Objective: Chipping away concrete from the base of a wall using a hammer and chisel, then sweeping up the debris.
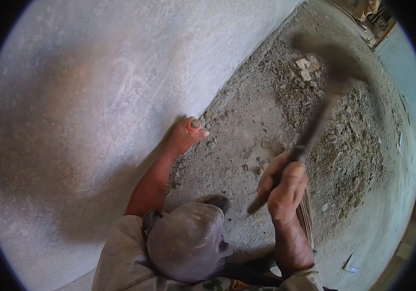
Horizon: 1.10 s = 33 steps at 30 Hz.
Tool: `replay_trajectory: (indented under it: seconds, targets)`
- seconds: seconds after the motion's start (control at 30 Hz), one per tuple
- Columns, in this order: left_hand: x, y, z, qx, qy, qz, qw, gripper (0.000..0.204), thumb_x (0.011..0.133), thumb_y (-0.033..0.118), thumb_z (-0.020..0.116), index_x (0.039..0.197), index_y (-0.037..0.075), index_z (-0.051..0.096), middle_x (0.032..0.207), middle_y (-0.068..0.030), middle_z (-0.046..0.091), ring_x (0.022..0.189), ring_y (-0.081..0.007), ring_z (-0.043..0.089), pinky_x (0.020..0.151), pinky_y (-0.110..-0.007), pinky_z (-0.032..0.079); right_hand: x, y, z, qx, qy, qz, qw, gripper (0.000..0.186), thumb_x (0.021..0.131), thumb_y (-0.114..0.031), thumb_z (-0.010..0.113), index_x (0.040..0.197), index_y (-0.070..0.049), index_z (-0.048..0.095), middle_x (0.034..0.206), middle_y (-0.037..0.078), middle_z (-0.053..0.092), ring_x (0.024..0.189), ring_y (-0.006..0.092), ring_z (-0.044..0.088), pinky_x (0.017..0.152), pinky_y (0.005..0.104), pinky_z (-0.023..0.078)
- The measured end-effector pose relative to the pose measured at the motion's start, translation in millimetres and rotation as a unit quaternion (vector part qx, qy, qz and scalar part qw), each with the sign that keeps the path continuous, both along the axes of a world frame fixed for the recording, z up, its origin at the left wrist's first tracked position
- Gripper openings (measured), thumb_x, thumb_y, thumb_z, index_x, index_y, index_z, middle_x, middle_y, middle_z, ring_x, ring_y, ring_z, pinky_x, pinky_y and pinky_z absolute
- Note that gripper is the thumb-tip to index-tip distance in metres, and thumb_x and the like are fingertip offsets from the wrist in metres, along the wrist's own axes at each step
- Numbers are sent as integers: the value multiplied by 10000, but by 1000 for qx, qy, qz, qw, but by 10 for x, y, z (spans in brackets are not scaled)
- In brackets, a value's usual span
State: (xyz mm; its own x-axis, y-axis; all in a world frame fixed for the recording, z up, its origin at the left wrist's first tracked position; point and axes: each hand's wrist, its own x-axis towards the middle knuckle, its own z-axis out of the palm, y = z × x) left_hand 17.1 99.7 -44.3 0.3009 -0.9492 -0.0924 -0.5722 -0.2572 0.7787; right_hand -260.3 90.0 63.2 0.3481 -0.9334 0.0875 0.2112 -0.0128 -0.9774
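Looking nearly end-on, we see the orange-collared chisel [195, 124] by the wall [96, 97], our left hand [184, 138] closed round it; at its four o'clock our right hand [285, 186] grips the hammer [315, 121], handle pointing to one o'clock.

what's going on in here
A person is crouched or bent over in the corner where a pale wall meets a floor covered in loose grey rubble. Their left hand grips an orange-collared tool, probably a chisel, close to the wall's foot; its far end is hidden. Their right hand holds a hammer by the handle, its blurred head apart from that tool right now.
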Motion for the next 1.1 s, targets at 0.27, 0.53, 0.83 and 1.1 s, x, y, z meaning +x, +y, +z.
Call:
replay_trajectory:
  seconds: [0.27, 0.53, 0.83, 1.1]
  targets:
    - [1, -90, -250, -36, 94, 18, 995, 292, 765, 251, 776, 794, 57, 560, 732, 22, 535, 700, -88, 490, 645, -277, 434, 137, -31, -599, 40, 459, 172, 871, 549, 966, -494, 384, 930, 11, 596, 838, 295, 618, 849, 504, 573, 738, 525, 447]
    - [-214, 38, -62, -89, 119, 0, 989, 368, 790, 348, 767, 739, 58, 546, 663, 13, 478, 651, -100, 446, 598, -283, 402, -322, -109, -1138, 106, 505, 60, 855, 592, 946, -536, 390, 901, 12, 608, 843, 302, 618, 853, 478, 595, 750, 531, 451]
    - [-118, -1227, 138, -236, 97, -7, 967, 325, 798, 296, 773, 720, 75, 547, 673, 45, 495, 649, -58, 443, 575, -236, 397, -442, 87, -1708, 98, 551, 46, 827, 514, 943, -466, 432, 930, 20, 600, 836, 328, 612, 849, 498, 594, 787, 544, 461]
    - [-178, -1591, -224, -197, 188, -74, 960, 334, 782, 261, 788, 702, 66, 530, 649, 51, 475, 628, -72, 421, 571, -261, 396, -510, 51, -1620, 171, 481, 25, 859, 543, 955, -489, 438, 840, 24, 574, 660, 197, 582, 567, 322, 591, 590, 453, 463]
